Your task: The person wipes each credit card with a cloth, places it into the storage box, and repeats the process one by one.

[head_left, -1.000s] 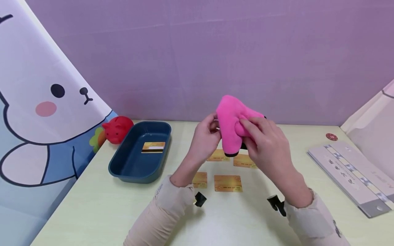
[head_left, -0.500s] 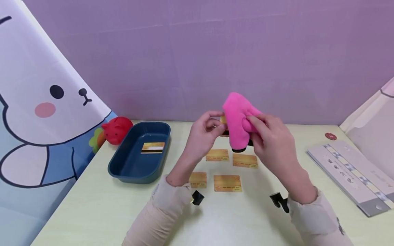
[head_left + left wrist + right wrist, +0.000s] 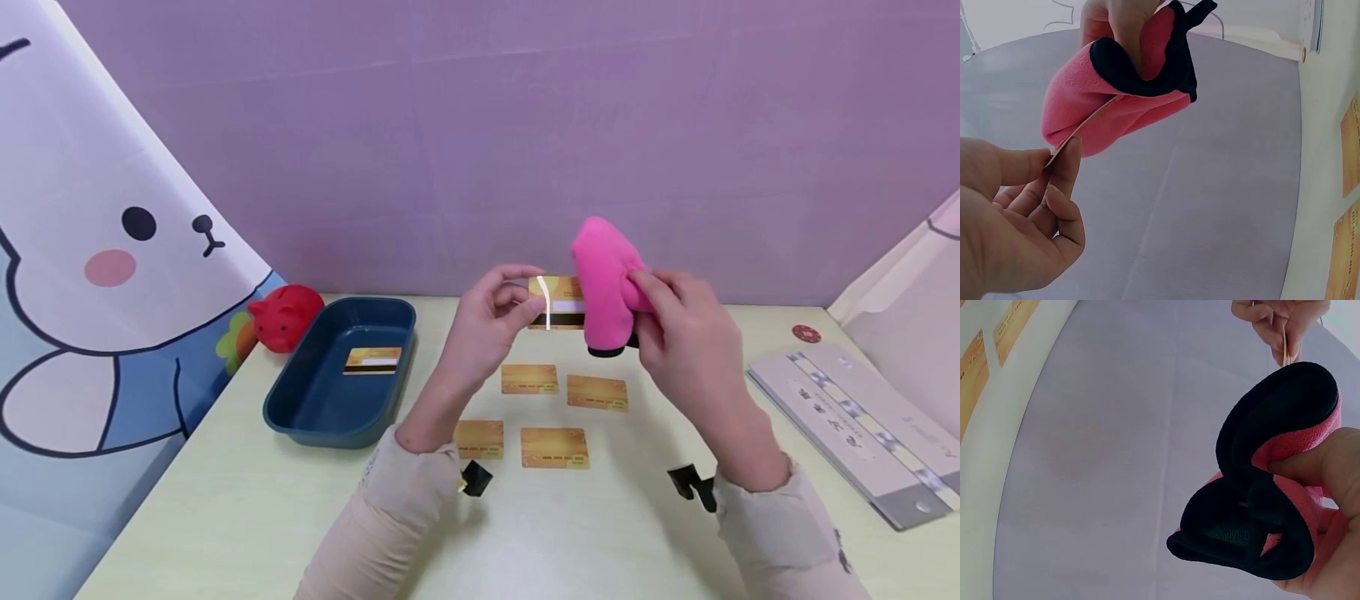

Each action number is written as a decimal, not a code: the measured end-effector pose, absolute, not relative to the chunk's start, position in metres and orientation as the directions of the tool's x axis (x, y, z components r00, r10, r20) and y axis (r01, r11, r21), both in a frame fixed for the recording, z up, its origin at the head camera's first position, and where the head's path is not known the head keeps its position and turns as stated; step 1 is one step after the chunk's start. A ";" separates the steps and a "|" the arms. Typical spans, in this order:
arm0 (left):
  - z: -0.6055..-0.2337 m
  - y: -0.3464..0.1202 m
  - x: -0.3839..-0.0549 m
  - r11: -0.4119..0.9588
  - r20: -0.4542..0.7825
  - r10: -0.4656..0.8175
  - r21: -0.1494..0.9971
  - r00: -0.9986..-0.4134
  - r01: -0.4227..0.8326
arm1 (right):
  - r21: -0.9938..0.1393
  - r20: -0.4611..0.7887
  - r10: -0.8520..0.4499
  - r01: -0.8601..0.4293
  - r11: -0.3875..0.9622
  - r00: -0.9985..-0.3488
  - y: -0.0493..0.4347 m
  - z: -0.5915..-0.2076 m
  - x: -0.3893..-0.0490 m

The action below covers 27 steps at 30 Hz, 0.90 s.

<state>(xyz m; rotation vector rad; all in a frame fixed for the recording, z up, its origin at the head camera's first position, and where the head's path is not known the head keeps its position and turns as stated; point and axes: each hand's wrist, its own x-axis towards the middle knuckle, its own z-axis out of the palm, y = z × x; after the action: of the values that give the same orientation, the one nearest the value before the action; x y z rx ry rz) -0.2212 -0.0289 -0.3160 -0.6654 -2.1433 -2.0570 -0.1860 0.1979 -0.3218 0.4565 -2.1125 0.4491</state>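
Note:
My left hand (image 3: 487,329) pinches a gold bank card (image 3: 558,302) by its left end, with the white strip and black stripe showing. In the head view the card's right end is hidden behind a folded pink fleece cloth piece (image 3: 602,287) with black edging. My right hand (image 3: 686,354) grips this cloth from the right. Seen edge-on in the left wrist view, the card (image 3: 1082,128) runs up against the pink cloth (image 3: 1097,122); whether it sits inside a fold, I cannot tell. Dark-edged openings of the cloth (image 3: 1272,419) face the right wrist camera.
Several gold cards, one of them this card (image 3: 555,448), lie on the table below the hands. A blue tray (image 3: 300,417) at left holds another card (image 3: 372,361), beside a red toy pig (image 3: 287,318). At right are a grey box (image 3: 855,433) and a red chip (image 3: 807,333).
The pink cloth has moved right with my right hand, and more of the card now shows between the hands. My left hand has shifted slightly left and up.

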 end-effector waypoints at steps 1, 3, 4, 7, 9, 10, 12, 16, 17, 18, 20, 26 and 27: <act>-0.316 -0.029 -0.221 -0.007 0.362 0.243 0.928 -0.900 0.372 | -0.146 0.836 -0.148 -0.474 0.868 -0.528 0.199 -0.321 -0.186; -0.315 -0.030 -0.222 -0.014 0.364 0.246 0.928 -0.898 0.372 | -0.152 0.836 -0.137 -0.465 0.872 -0.531 0.201 -0.320 -0.186; -0.315 -0.031 -0.222 -0.019 0.366 0.249 0.928 -0.897 0.373 | -0.155 0.836 -0.132 -0.459 0.875 -0.533 0.202 -0.320 -0.185; -0.314 -0.034 -0.222 -0.037 0.376 0.252 0.925 -0.892 0.379 | -0.166 0.833 -0.118 -0.449 0.878 -0.540 0.205 -0.319 -0.185; -0.312 -0.037 -0.222 -0.051 0.387 0.248 0.921 -0.888 0.387 | -0.171 0.829 -0.113 -0.440 0.881 -0.548 0.207 -0.318 -0.185; -0.311 -0.039 -0.223 -0.058 0.392 0.245 0.919 -0.887 0.390 | -0.173 0.827 -0.110 -0.436 0.883 -0.551 0.208 -0.318 -0.185; -0.309 -0.042 -0.222 -0.078 0.403 0.241 0.915 -0.883 0.396 | -0.176 0.823 -0.109 -0.432 0.885 -0.557 0.210 -0.317 -0.184; -0.304 -0.051 -0.220 -0.129 0.416 0.237 0.909 -0.878 0.396 | -0.180 0.823 -0.104 -0.430 0.885 -0.559 0.211 -0.316 -0.185; -0.303 -0.053 -0.220 -0.145 0.421 0.234 0.906 -0.876 0.397 | -0.182 0.823 -0.103 -0.432 0.883 -0.558 0.212 -0.316 -0.185; -0.302 -0.056 -0.220 -0.158 0.427 0.228 0.903 -0.875 0.399 | -0.185 0.824 -0.100 -0.432 0.882 -0.558 0.212 -0.316 -0.185; -0.300 -0.065 -0.220 -0.169 0.427 0.206 0.902 -0.880 0.398 | -0.193 0.826 -0.091 -0.431 0.881 -0.556 0.213 -0.316 -0.184; -0.286 -0.116 -0.226 -0.098 0.310 0.129 0.949 -0.942 0.299 | -0.203 0.836 -0.068 -0.422 0.884 -0.544 0.218 -0.311 -0.183; -0.282 -0.127 -0.228 -0.067 0.279 0.112 0.960 -0.954 0.273 | -0.202 0.838 -0.066 -0.422 0.884 -0.541 0.219 -0.309 -0.182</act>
<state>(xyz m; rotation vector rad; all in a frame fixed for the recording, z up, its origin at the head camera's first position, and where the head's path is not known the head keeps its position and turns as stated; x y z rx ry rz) -0.2280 -0.1268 -0.2820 -0.4289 -2.0651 -2.1741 -0.1824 0.2191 -0.3091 0.3513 -2.1101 0.4790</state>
